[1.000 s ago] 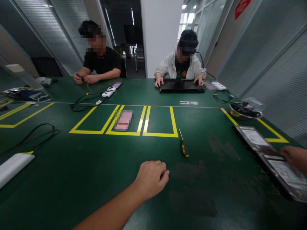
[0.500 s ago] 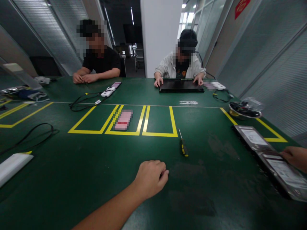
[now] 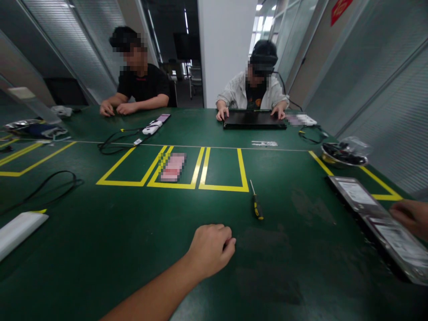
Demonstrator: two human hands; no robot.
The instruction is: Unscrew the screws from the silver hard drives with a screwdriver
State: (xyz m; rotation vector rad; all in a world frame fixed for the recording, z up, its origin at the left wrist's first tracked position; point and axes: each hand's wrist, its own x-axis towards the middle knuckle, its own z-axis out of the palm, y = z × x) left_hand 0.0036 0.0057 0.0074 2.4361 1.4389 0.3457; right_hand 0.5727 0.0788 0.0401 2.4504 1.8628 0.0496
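Note:
My left hand (image 3: pixel 212 249) rests on the green table in a loose fist, with nothing visible in it. Ahead of it and to the right lies a screwdriver (image 3: pixel 257 205) with a black and yellow handle. At the right edge, my right hand (image 3: pixel 410 217) is partly cut off by the frame. Its fingers are curled beside a pair of hard drives (image 3: pixel 357 192) with white labels, set end to end on a dark base. The drives hide part of the fingertips, so whether they grip anything is unclear.
Yellow tape (image 3: pixel 224 188) marks boxes on the table; a blurred pink phone-like slab (image 3: pixel 173 167) lies in one. A bowl of black parts (image 3: pixel 344 154) stands at right. A white block (image 3: pixel 20 232) lies left. Opposite, one person holds a black panel (image 3: pixel 254 120); another rests their arms.
My right hand has drawn slightly back from the upper edge of the hard drives, its fingers more curled. The left hand stays put. The view has shifted slightly.

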